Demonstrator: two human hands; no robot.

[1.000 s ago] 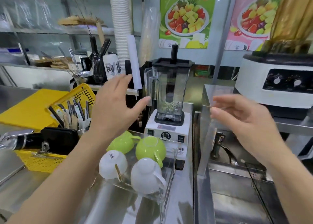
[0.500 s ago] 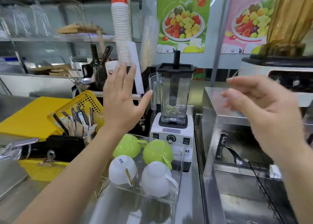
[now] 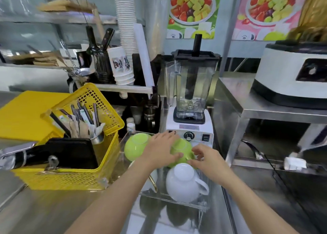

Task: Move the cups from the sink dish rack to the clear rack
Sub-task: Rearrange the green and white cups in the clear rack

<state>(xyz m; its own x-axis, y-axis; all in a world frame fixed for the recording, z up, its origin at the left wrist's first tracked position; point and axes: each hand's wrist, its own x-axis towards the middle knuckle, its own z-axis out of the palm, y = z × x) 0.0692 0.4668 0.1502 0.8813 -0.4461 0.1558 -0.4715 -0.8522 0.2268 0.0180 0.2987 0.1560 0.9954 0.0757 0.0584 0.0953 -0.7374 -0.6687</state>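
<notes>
Cups, four visible, ceramic, all mouth-down in the clear acrylic rack (image 3: 203,208) on the steel desk (image 3: 44,212), in front of the white blender base with clear jug (image 3: 190,125): a lime-green rounded cup, back left (image 3: 134,147); a second lime-green cup, back right (image 3: 180,151); a white glossy handled cup, front right (image 3: 184,185); a fourth white cup with a gold-coloured handle, front left (image 3: 153,178), mostly hidden under the forearm. Orientation: bases up, long axes near vertical, tilted a little; the front white cup's handle points right, toward the sink side. Left hand (image 3: 159,151) lies over the back-right green cup, fingers spread and touching it. Right hand (image 3: 206,158) meets the same cup from the right, fingers curled at its handle side; whether they grip cannot be told. Progress, as judged: four cups racked; the sink dish rack at right shows no cups, so the task looks close to finished, with only seating of this green cup left. Adjacent: yellow perforated plastic basket of utensils (image 3: 70,163).
</notes>
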